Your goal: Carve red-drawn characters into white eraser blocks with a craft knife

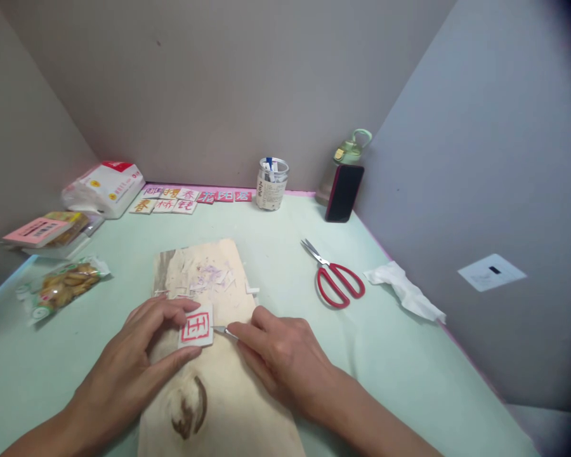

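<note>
A small white square tile [208,316] with a red framed character lies flat on a wooden board [233,393]. My left hand [147,355] grips it from the left, fingers at the top edge and thumb at the bottom. In my right hand [285,355] is a craft knife [226,331], its blade pointing left with the tip at the tile's right edge. White shavings and purple-marked scraps [214,276] lie on the upper part of the board, beyond the tile. Most of the knife's handle is hidden by my fingers.
Red-handled scissors [340,282] and a crumpled tissue [406,292] lie to the right. A phone [345,193] leans on a bottle [352,151]. At the back stand a can [270,190] and lettered tiles [165,205]; a snack bag [69,282] and tissue pack [107,187] are left.
</note>
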The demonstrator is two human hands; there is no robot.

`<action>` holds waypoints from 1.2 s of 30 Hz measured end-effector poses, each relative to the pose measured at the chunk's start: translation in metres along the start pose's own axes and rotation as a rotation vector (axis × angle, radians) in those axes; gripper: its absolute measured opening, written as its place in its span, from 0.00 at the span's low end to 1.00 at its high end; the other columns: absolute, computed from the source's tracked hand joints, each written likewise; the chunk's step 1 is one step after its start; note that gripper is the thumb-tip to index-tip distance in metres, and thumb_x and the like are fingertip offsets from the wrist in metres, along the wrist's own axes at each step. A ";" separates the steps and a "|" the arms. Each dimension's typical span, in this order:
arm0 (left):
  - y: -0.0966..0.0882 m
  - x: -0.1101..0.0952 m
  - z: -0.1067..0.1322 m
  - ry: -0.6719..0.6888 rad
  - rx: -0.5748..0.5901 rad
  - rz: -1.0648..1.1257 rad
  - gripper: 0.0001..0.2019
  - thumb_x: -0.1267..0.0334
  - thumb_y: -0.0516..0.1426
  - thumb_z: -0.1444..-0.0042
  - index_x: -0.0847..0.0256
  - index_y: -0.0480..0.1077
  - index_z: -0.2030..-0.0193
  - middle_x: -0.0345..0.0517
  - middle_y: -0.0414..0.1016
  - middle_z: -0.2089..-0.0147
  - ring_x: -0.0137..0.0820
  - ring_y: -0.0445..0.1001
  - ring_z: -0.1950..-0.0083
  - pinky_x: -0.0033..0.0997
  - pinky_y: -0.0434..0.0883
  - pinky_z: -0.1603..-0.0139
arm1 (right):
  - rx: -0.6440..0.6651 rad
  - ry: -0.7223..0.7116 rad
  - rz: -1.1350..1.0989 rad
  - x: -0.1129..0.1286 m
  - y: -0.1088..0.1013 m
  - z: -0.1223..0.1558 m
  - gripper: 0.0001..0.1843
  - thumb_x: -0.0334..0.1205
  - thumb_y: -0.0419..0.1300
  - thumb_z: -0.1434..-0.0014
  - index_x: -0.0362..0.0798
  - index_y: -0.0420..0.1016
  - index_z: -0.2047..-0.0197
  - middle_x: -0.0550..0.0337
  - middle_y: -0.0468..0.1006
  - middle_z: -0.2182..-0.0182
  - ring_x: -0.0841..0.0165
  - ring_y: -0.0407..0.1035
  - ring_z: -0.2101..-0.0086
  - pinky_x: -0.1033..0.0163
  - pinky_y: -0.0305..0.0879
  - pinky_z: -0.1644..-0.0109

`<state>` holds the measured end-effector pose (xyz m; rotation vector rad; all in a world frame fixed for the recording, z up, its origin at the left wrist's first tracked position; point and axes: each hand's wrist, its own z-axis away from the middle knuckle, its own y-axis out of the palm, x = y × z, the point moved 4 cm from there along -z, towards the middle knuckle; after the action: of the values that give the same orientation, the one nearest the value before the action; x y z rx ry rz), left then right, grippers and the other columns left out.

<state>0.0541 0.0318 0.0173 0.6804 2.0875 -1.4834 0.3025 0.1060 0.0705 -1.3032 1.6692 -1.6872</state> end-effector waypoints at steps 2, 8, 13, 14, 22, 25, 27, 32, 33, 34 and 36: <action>0.001 0.001 0.001 -0.002 0.005 -0.004 0.24 0.29 0.61 0.31 0.47 0.74 0.51 0.47 0.85 0.37 0.53 0.80 0.33 0.56 0.77 0.33 | 0.007 0.001 0.008 0.000 0.000 0.000 0.11 0.32 0.58 0.22 0.51 0.82 0.47 0.62 0.79 0.63 0.70 0.66 0.74 0.62 0.51 0.70; 0.004 0.005 0.004 -0.010 0.020 -0.015 0.23 0.30 0.61 0.30 0.47 0.74 0.50 0.46 0.84 0.36 0.55 0.77 0.30 0.61 0.72 0.29 | 0.041 0.015 0.012 0.001 0.000 0.000 0.12 0.30 0.59 0.24 0.49 0.83 0.46 0.60 0.81 0.62 0.68 0.66 0.73 0.60 0.51 0.69; 0.004 0.003 0.003 0.011 0.023 -0.014 0.21 0.32 0.61 0.29 0.46 0.74 0.49 0.45 0.84 0.37 0.54 0.78 0.31 0.60 0.73 0.30 | 0.064 0.023 0.041 0.001 0.003 -0.001 0.09 0.30 0.60 0.24 0.49 0.82 0.48 0.61 0.81 0.62 0.68 0.64 0.74 0.60 0.47 0.70; 0.004 0.003 0.003 0.014 0.022 -0.015 0.21 0.32 0.61 0.29 0.46 0.74 0.49 0.44 0.84 0.37 0.54 0.78 0.31 0.60 0.73 0.30 | 0.063 0.021 0.044 0.002 0.004 -0.001 0.09 0.30 0.60 0.25 0.49 0.82 0.49 0.61 0.81 0.62 0.68 0.64 0.74 0.60 0.47 0.70; 0.005 0.003 0.002 0.019 0.027 -0.023 0.21 0.31 0.62 0.29 0.46 0.73 0.48 0.43 0.84 0.36 0.52 0.77 0.30 0.55 0.72 0.30 | 0.035 0.010 0.027 0.002 0.006 0.000 0.09 0.28 0.61 0.26 0.49 0.81 0.49 0.61 0.79 0.63 0.69 0.62 0.74 0.60 0.47 0.70; 0.005 0.005 0.003 0.022 0.032 -0.016 0.21 0.31 0.62 0.29 0.45 0.73 0.48 0.42 0.83 0.36 0.52 0.76 0.30 0.56 0.70 0.29 | 0.019 0.001 0.029 0.001 0.006 0.000 0.08 0.28 0.61 0.27 0.49 0.80 0.51 0.61 0.79 0.63 0.69 0.61 0.74 0.60 0.46 0.70; 0.005 0.006 0.004 0.018 0.037 -0.006 0.21 0.32 0.62 0.29 0.45 0.73 0.47 0.42 0.83 0.36 0.53 0.75 0.30 0.57 0.70 0.29 | 0.007 0.004 0.026 0.000 0.006 0.001 0.09 0.29 0.60 0.26 0.49 0.81 0.51 0.61 0.79 0.63 0.69 0.61 0.74 0.60 0.47 0.70; 0.007 0.010 0.005 0.001 0.042 0.005 0.20 0.32 0.61 0.29 0.43 0.72 0.47 0.40 0.82 0.35 0.54 0.72 0.27 0.62 0.66 0.27 | -0.002 0.015 0.026 -0.001 0.004 0.001 0.09 0.29 0.60 0.25 0.49 0.80 0.50 0.61 0.79 0.63 0.69 0.63 0.74 0.60 0.48 0.70; 0.008 0.010 0.005 -0.006 0.042 0.005 0.20 0.32 0.61 0.29 0.43 0.72 0.47 0.40 0.82 0.34 0.55 0.71 0.26 0.63 0.66 0.27 | 0.007 0.015 0.028 -0.001 0.004 0.000 0.09 0.29 0.60 0.25 0.49 0.80 0.51 0.61 0.79 0.63 0.69 0.62 0.74 0.60 0.48 0.70; 0.008 0.010 0.005 -0.012 0.045 0.003 0.20 0.32 0.61 0.28 0.43 0.72 0.47 0.40 0.82 0.34 0.55 0.71 0.26 0.63 0.66 0.27 | 0.017 0.014 0.031 0.000 0.004 0.000 0.08 0.29 0.60 0.26 0.49 0.80 0.51 0.61 0.79 0.63 0.69 0.62 0.74 0.60 0.48 0.70; 0.009 0.010 0.005 -0.007 0.047 -0.001 0.21 0.31 0.61 0.29 0.43 0.72 0.47 0.39 0.82 0.34 0.55 0.71 0.27 0.62 0.67 0.28 | 0.038 0.014 0.040 0.000 0.004 -0.001 0.08 0.29 0.61 0.26 0.49 0.80 0.52 0.61 0.80 0.63 0.69 0.61 0.74 0.60 0.47 0.70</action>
<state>0.0527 0.0313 0.0030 0.6904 2.0537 -1.5371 0.3006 0.1057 0.0665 -1.2355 1.6518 -1.7006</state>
